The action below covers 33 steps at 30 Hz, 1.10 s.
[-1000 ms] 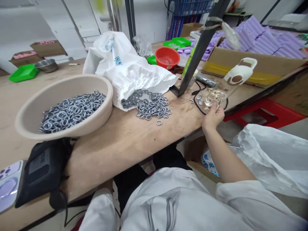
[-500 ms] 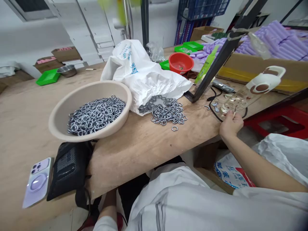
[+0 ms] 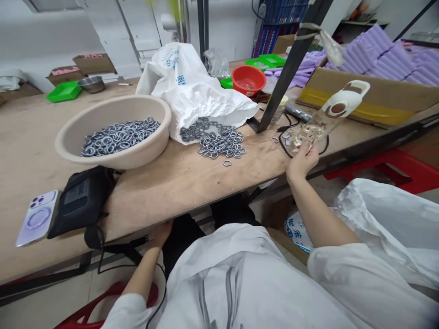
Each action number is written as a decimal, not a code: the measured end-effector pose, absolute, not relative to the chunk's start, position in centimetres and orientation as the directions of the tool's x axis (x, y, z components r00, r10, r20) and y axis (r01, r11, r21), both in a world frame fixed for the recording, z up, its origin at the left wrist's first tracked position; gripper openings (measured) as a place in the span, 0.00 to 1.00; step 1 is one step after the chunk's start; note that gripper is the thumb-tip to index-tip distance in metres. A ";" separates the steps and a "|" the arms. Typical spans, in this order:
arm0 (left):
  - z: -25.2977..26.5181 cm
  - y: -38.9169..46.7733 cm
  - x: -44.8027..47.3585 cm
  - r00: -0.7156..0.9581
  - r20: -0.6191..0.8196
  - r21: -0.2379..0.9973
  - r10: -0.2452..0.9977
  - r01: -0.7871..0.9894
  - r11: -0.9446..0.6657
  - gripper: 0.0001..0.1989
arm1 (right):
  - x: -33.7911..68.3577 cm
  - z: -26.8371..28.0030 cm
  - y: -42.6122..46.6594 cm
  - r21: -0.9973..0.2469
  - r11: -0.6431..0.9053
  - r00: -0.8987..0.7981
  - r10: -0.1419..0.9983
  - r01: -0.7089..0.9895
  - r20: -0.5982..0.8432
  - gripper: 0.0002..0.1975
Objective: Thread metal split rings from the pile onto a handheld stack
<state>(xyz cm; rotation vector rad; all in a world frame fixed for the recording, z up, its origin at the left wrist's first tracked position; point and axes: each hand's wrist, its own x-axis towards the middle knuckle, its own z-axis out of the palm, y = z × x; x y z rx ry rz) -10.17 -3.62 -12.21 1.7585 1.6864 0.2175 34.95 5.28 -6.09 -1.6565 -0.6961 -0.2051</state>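
My right hand [image 3: 302,160] is at the table's front edge on the right, its fingers closed in a pinch. A tiny pale tip shows at the fingertips, too small to name. Just behind the hand is a clear water bottle [image 3: 317,125] with a white and brown lid; whether they touch I cannot tell. My left hand [image 3: 162,234] is low by my lap at the table's underside, its fingers hidden. Grey metal rings [image 3: 221,144] spill from a white sack [image 3: 202,100] onto the wood, with one loose ring [image 3: 227,163] in front. More rings lie in a beige basin [image 3: 161,132].
A black pouch [image 3: 80,198] and a lilac phone [image 3: 37,218] lie at the left front. A dark metal post [image 3: 284,77] rises beside the bottle. Behind are a red bowl [image 3: 248,78], green trays, and a cardboard box [image 3: 360,98] of purple pieces. A red stool [image 3: 404,171] stands below.
My view has shifted, so the table's things sit further left and higher. My left hand has come into view beneath the table edge. My right hand stays pinched by the bottle.
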 end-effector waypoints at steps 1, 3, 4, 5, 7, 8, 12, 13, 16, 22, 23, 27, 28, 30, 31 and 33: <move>-12.4 -4.5 -9.7 0.122 -0.353 0.558 0.928 0.823 0.104 0.19 | 34.3 -5.8 4.7 -0.817 -0.029 0.767 0.364 0.576 0.528 0.16; -11.7 -6.1 -8.3 0.201 -0.423 0.605 0.884 0.789 0.110 0.17 | 32.5 -5.1 3.6 -0.765 0.034 0.662 0.477 0.643 0.578 0.16; -10.7 -6.7 -7.5 0.296 -0.446 0.658 0.845 0.748 0.085 0.16 | 31.4 -4.7 3.2 -0.696 0.114 0.509 0.600 0.709 0.617 0.17; -9.4 -7.1 -6.6 0.463 -0.455 0.748 0.761 0.662 0.044 0.16 | 30.2 -4.4 3.0 -0.624 0.216 0.318 0.709 0.751 0.629 0.17; -6.4 -7.3 -4.7 0.670 -0.394 0.866 0.629 0.500 0.010 0.19 | 27.7 -3.8 3.2 -0.534 0.349 0.000 0.837 0.770 0.547 0.12; -4.9 -7.0 -3.8 0.687 -0.336 0.893 0.644 0.450 -0.013 0.20 | 26.6 -3.6 3.6 -0.517 0.357 -0.070 0.867 0.778 0.493 0.11; -1.4 -4.7 -0.9 0.473 -0.139 0.901 0.870 0.425 -0.087 0.20 | 23.7 -3.5 5.7 -0.423 0.287 -0.188 0.947 0.860 0.260 0.12; -1.3 -4.2 -0.5 0.401 -0.107 0.896 0.910 0.436 -0.086 0.20 | 23.4 -3.5 6.1 -0.402 0.275 -0.196 0.954 0.873 0.226 0.11; -1.7 -3.4 0.1 0.245 -0.060 0.879 0.968 0.472 -0.065 0.21 | 23.0 -3.7 6.8 -0.450 0.245 -0.170 0.965 0.859 0.200 0.09; -2.5 -2.4 2.6 0.156 0.006 0.922 0.988 0.381 -0.066 0.20 | 20.2 -3.8 4.0 -0.986 0.083 -0.132 0.989 0.147 0.064 0.12; -2.6 -2.0 3.2 0.160 0.012 0.934 0.987 0.352 -0.068 0.20 | 19.6 -3.9 3.3 -0.999 0.040 -0.120 0.992 0.006 0.039 0.14; -2.8 -0.3 5.1 0.154 0.010 0.967 0.988 0.252 -0.049 0.23 | 18.9 -4.1 1.5 -0.950 -0.115 -0.139 0.987 -0.290 -0.077 0.17; -2.7 0.0 5.3 0.181 -0.005 0.977 0.983 0.210 -0.034 0.24 | 19.2 -4.1 1.5 -0.940 -0.118 -0.155 0.985 -0.321 -0.071 0.16; -2.1 0.6 5.5 0.273 -0.055 0.994 0.960 0.108 0.027 0.25 | 20.1 -3.9 1.6 -0.925 -0.109 -0.216 0.976 -0.363 -0.030 0.15; -1.8 0.7 5.6 0.313 -0.082 0.996 0.946 0.056 0.067 0.25 | 20.5 -3.7 1.7 -0.920 -0.106 -0.257 0.966 -0.378 -0.006 0.16; -1.2 0.8 5.9 0.350 -0.119 0.990 0.929 -0.033 0.140 0.26 | 21.2 -3.2 1.8 -0.914 -0.114 -0.334 0.942 -0.390 0.025 0.20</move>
